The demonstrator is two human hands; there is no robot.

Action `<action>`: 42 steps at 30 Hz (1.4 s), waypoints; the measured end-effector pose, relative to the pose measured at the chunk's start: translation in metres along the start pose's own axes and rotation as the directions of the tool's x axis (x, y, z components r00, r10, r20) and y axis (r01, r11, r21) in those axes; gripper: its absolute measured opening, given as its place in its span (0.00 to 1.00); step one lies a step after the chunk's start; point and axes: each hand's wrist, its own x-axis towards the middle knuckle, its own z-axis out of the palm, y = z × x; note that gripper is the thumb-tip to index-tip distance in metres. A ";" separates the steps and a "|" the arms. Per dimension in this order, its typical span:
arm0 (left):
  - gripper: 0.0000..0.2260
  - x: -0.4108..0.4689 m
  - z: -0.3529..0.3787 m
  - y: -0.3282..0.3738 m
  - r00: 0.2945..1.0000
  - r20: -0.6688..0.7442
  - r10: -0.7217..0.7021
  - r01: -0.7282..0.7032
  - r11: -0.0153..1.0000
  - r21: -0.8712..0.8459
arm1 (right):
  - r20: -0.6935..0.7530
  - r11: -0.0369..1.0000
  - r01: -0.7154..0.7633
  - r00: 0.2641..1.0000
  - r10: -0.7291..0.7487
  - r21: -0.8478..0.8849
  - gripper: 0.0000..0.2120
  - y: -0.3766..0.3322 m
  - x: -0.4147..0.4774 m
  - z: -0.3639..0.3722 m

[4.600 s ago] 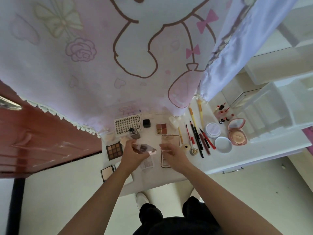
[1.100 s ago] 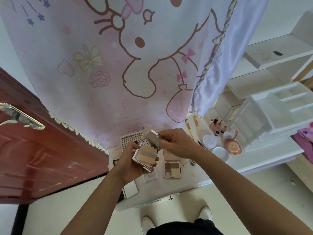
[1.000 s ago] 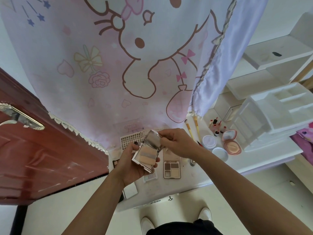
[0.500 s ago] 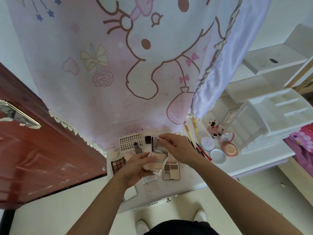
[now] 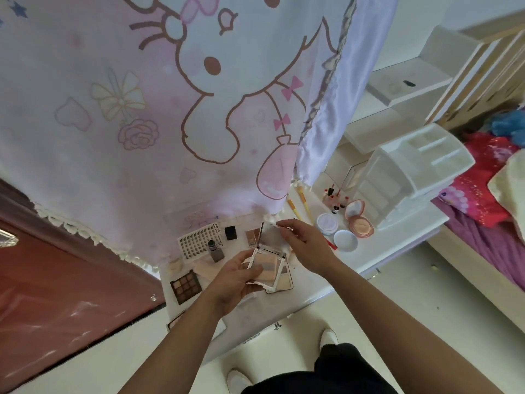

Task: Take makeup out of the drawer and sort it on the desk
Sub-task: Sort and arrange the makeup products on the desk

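Observation:
An open powder palette (image 5: 267,265) with a mirrored lid hovers just above the white desk (image 5: 377,245). My left hand (image 5: 235,280) grips its base from below. My right hand (image 5: 304,245) pinches the top edge of the raised lid (image 5: 270,237). Under it lies another beige palette (image 5: 284,281). Laid out on the desk are a dark eyeshadow palette (image 5: 186,285), a grey bottle (image 5: 216,251), a small black cube (image 5: 230,233), round white jars (image 5: 326,223), an open pink compact (image 5: 358,220), small red-capped bottles (image 5: 333,199) and yellow brushes (image 5: 298,204).
A pink cartoon curtain (image 5: 170,109) hangs over the desk's back. A white plastic organiser (image 5: 409,172) stands at the desk's right end. A red door (image 5: 56,280) is on the left, a bed with pink bedding (image 5: 483,200) on the right. A perforated card (image 5: 199,243) lies near the bottle.
Both hands have lowered the open palette from chest height toward the desk, over the beige palette. The lid stands further open. The camera tilted and shifted right.

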 end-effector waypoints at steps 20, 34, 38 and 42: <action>0.15 0.070 0.111 -0.040 0.913 -0.407 -0.034 -0.004 0.996 -0.093 | 0.273 0.966 -0.258 0.931 0.242 0.024 0.13 0.105 0.037 -0.084; 0.11 0.064 0.071 -0.029 0.751 -0.660 -0.018 0.055 0.998 0.036 | 0.520 0.957 -0.282 0.808 0.279 -0.074 0.10 0.085 0.080 -0.028; 0.11 0.058 0.019 -0.032 0.702 -0.711 -0.044 0.109 0.993 0.045 | 0.590 0.950 -0.283 0.747 0.305 -0.132 0.14 0.068 0.082 0.025; 0.10 0.070 -0.020 -0.044 0.694 -0.714 -0.096 0.174 0.984 0.037 | 0.566 0.936 -0.301 0.746 0.350 -0.182 0.16 0.058 0.082 0.053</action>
